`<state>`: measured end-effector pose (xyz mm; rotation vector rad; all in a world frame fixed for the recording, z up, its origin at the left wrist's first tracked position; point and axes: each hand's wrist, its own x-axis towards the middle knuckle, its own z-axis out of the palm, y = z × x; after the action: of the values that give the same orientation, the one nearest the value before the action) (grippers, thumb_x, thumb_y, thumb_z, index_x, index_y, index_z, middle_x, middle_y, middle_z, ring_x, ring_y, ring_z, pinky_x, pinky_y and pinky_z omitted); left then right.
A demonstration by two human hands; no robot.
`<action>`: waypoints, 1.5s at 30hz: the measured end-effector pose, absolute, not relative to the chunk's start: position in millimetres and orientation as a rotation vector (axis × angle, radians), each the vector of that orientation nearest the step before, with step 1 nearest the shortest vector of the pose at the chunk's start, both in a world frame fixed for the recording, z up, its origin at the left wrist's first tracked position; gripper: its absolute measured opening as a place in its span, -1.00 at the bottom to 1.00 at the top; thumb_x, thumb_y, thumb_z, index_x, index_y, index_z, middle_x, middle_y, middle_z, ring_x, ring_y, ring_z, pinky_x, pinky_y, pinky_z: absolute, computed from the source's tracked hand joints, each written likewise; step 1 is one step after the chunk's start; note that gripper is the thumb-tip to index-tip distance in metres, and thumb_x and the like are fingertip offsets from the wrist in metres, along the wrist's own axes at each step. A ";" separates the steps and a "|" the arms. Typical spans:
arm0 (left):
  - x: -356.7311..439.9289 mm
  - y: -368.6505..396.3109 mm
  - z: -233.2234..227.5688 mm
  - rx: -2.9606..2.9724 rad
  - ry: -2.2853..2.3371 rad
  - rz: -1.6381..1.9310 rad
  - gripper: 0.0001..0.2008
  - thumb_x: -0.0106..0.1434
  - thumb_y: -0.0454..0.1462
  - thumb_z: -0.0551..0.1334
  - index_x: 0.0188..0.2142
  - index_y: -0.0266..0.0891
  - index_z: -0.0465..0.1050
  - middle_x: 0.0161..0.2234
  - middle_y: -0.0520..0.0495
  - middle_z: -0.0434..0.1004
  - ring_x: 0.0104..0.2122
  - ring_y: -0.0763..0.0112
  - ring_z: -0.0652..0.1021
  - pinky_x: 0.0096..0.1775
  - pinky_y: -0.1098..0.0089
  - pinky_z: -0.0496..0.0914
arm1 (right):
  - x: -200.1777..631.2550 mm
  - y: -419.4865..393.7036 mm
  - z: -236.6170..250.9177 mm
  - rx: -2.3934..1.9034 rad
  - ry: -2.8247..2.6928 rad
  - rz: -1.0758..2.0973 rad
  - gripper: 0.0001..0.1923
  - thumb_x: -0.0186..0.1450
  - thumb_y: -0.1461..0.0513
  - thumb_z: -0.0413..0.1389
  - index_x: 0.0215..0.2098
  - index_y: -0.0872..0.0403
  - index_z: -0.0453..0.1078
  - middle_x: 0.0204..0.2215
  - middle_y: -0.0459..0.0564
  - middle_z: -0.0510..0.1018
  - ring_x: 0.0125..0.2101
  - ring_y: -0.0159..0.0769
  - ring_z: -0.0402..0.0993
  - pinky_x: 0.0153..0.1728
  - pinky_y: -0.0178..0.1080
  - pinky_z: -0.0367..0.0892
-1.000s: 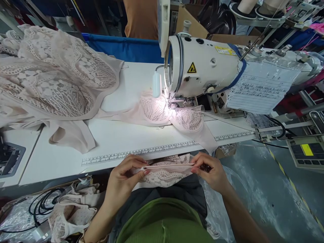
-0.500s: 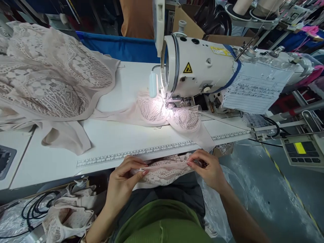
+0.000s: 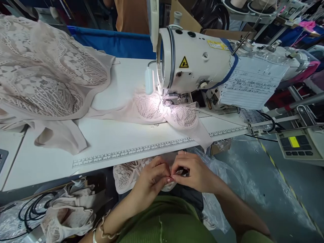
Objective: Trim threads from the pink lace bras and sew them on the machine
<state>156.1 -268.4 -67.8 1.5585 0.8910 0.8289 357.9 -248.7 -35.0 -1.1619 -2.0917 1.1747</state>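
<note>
Over my lap, below the table's front edge, lies a pale pink lace bra. My left hand pinches it with thumb and forefinger. Fingertips of my right hand meet them there, also closed in a pinch on the bra. The exact bit of fabric between the fingers is hidden. A second pale pink bra rests on the white table, its middle under the lit needle area of the sewing machine.
A large heap of lace bras covers the table's left side. Along the front edge runs a printed ruler. More bras and black cable lie at lower left. A control panel is at right. A person in brown is behind.
My hands have come together from being apart along the bra's edge, the left moving right and the right moving left. The bra in my lap has shifted, its left cup now showing.
</note>
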 end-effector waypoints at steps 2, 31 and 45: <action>159.2 -266.0 -68.9 1.511 0.887 0.833 -0.78 0.37 -0.30 0.20 -0.44 -0.20 0.42 -0.35 -0.04 0.39 -0.29 0.34 0.46 -0.26 0.39 0.33 | 364.7 -248.2 -41.1 -1.186 -2.064 1.157 -0.83 0.25 0.24 0.31 -0.30 0.03 0.39 -0.44 -0.16 0.49 -0.46 -0.40 0.33 -0.43 -0.34 0.20; 160.5 -262.6 -64.2 1.145 0.927 0.820 -0.70 0.30 -0.17 0.25 -0.50 -0.21 0.27 -0.33 -0.10 0.57 -0.40 0.42 0.47 -0.39 0.47 0.35 | 371.4 -253.2 -55.1 -1.150 -1.442 1.334 -0.77 0.31 0.16 0.24 -0.32 0.03 0.26 -0.38 -0.11 0.47 -0.50 -0.46 0.31 -0.48 -0.38 0.27; 180.2 -254.0 -62.3 1.259 1.194 0.814 -0.80 0.19 -0.16 0.33 -0.45 -0.19 0.66 -0.48 -0.06 0.67 -0.42 0.29 0.59 -0.37 0.42 0.40 | 374.0 -258.8 -55.3 -1.277 -1.645 1.112 -0.66 0.50 0.05 0.00 -0.37 0.04 0.34 -0.52 -0.15 0.40 -0.59 -0.46 0.29 -0.51 -0.35 0.21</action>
<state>180.2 -254.0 -62.3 1.2586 1.1941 0.8140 374.0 -258.8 -55.3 -1.2770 -1.6448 1.1117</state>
